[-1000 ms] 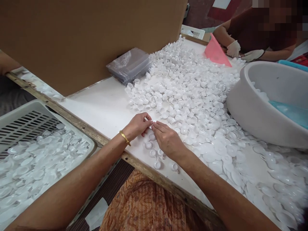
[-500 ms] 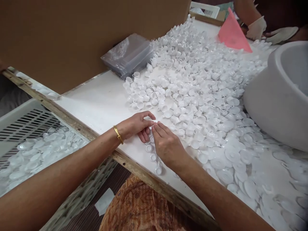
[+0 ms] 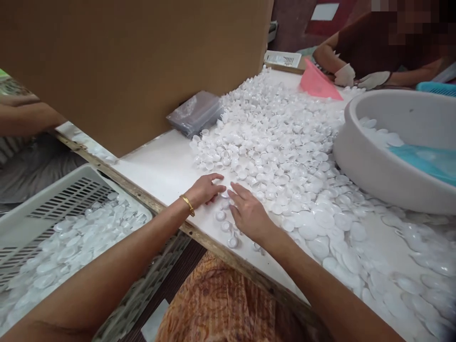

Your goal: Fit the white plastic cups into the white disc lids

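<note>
Between my two hands a small white toy cup (image 3: pixel 224 194) rests on the white tabletop (image 3: pixel 149 166). My left hand (image 3: pixel 205 189), with a gold bangle at the wrist, has thumb and index finger apart, and the thumb tip is at the piece. On the other side my right hand (image 3: pixel 249 210) is open, its fingers spread just above the table. Several small white pieces stand in a row below the hands, among them a round white piece (image 3: pixel 221 215) and a cup near the edge (image 3: pixel 232 241). Whether either hand touches the cup is hard to see.
A big heap of white toy cups (image 3: pixel 270 133) and flat saucer-like pieces (image 3: pixel 320 223) covers the right side. There are a grey tub (image 3: pixel 370 175), a plastic-wrapped pack (image 3: pixel 195 114), a cardboard panel (image 3: pixel 135 57), a slatted crate (image 3: pixel 71 190), a pink scoop-like sheet (image 3: pixel 317 83) and a co-worker's gloved hands (image 3: pixel 372 80).
My fingers have come off the small white piece, and the hands have moved apart. The view has tilted up, showing more of the tub and the co-worker.
</note>
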Action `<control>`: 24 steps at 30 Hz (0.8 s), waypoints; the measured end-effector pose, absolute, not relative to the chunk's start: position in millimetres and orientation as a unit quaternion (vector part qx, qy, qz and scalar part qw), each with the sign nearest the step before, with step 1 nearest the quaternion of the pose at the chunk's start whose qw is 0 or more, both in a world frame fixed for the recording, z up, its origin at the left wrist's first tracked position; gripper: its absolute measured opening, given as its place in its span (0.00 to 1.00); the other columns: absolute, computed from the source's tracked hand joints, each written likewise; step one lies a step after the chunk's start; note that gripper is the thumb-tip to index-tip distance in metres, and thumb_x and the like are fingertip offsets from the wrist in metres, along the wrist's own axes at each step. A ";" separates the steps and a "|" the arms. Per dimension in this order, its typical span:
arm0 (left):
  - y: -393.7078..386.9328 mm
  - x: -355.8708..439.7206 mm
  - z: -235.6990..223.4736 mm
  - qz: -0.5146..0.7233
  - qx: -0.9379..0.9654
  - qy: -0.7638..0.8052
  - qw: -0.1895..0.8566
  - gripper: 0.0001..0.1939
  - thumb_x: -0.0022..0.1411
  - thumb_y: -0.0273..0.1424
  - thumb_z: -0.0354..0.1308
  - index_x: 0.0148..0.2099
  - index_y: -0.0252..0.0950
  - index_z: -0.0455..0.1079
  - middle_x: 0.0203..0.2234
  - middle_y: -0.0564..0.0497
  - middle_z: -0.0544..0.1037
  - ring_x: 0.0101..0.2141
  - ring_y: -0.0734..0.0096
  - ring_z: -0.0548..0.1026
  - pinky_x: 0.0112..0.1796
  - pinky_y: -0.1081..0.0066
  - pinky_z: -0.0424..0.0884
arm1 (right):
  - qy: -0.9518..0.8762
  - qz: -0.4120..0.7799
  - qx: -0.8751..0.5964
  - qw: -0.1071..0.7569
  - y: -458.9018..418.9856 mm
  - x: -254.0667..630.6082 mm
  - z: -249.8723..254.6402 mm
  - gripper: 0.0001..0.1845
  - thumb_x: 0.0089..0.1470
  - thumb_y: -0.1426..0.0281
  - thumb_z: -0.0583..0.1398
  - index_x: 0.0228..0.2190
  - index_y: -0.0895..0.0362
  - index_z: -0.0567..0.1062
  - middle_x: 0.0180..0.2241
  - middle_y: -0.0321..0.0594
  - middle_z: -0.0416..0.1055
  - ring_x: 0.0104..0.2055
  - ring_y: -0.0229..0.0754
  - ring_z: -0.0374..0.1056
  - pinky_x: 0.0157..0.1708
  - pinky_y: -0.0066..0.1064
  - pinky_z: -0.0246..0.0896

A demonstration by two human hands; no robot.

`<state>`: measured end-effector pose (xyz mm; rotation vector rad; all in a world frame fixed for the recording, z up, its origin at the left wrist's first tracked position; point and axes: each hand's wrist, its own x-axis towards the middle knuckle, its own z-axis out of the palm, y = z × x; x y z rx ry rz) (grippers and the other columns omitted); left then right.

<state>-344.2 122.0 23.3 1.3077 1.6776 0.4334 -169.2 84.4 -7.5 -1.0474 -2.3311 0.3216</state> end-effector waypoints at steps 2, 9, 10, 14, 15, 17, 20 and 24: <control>118.6 -347.0 26.8 0.138 0.598 0.713 0.340 0.23 0.53 0.35 0.59 0.52 0.39 0.67 0.19 0.55 0.69 0.21 0.73 0.68 0.25 0.74 0.63 | -0.849 0.121 -0.412 0.308 72.5 -150.6 -2.1 0.20 0.56 0.75 0.52 0.50 0.66 0.68 0.57 0.54 0.58 0.60 0.50 0.53 0.55 0.45 0.57; 141.5 -313.3 24.4 0.186 0.724 0.664 -0.003 0.21 0.65 0.38 0.42 0.58 0.43 0.61 0.42 0.44 0.67 0.44 0.60 0.65 0.46 0.62 0.61 | -0.810 0.101 -0.453 0.359 47.3 -120.1 0.9 0.15 0.56 0.77 0.51 0.45 0.61 0.71 0.53 0.50 0.63 0.57 0.48 0.57 0.54 0.45 0.58; 147.6 -307.4 19.6 0.184 0.740 0.645 -0.038 0.22 0.65 0.38 0.41 0.60 0.45 0.58 0.45 0.43 0.65 0.47 0.58 0.62 0.48 0.59 0.59 | -0.810 0.095 -0.449 0.365 46.1 -120.7 0.4 0.15 0.56 0.77 0.51 0.44 0.61 0.71 0.53 0.50 0.63 0.57 0.48 0.57 0.54 0.46 0.58; 163.8 -300.1 -1.1 0.157 0.771 0.611 -0.083 0.24 0.65 0.42 0.40 0.63 0.52 0.51 0.55 0.44 0.55 0.55 0.53 0.53 0.53 0.53 0.50 | -0.805 0.088 -0.451 0.376 43.0 -120.3 -0.8 0.15 0.55 0.79 0.52 0.44 0.61 0.71 0.53 0.49 0.64 0.57 0.47 0.57 0.55 0.46 0.56; 165.3 -300.9 -4.6 0.154 0.773 0.610 -0.082 0.24 0.65 0.42 0.40 0.63 0.52 0.50 0.56 0.44 0.54 0.56 0.54 0.52 0.54 0.53 0.49 | -0.802 0.093 -0.455 0.376 42.9 -118.8 -0.6 0.15 0.55 0.79 0.52 0.43 0.60 0.71 0.52 0.49 0.65 0.57 0.47 0.57 0.55 0.46 0.56; 166.3 -302.8 -8.5 0.151 0.773 0.611 -0.081 0.24 0.66 0.42 0.39 0.63 0.53 0.49 0.57 0.45 0.52 0.58 0.55 0.50 0.55 0.53 0.46 | -0.794 0.106 -0.467 0.374 44.1 -115.0 0.9 0.14 0.55 0.79 0.52 0.43 0.60 0.72 0.52 0.48 0.65 0.57 0.47 0.58 0.55 0.47 0.56; 166.4 -303.5 -8.6 0.141 0.778 0.607 -0.080 0.24 0.66 0.41 0.38 0.63 0.54 0.49 0.58 0.46 0.53 0.59 0.56 0.48 0.56 0.53 0.43 | -0.777 0.113 -0.496 0.371 48.9 -109.1 5.5 0.15 0.55 0.79 0.53 0.43 0.59 0.72 0.51 0.47 0.66 0.56 0.47 0.58 0.55 0.48 0.55; 168.6 -303.0 -6.7 0.134 0.775 0.613 -0.080 0.24 0.66 0.40 0.38 0.63 0.53 0.49 0.56 0.46 0.55 0.57 0.57 0.51 0.56 0.54 0.43 | -0.750 0.106 -0.532 0.378 58.0 -101.6 14.2 0.15 0.54 0.78 0.55 0.43 0.59 0.72 0.50 0.47 0.67 0.56 0.48 0.60 0.56 0.50 0.53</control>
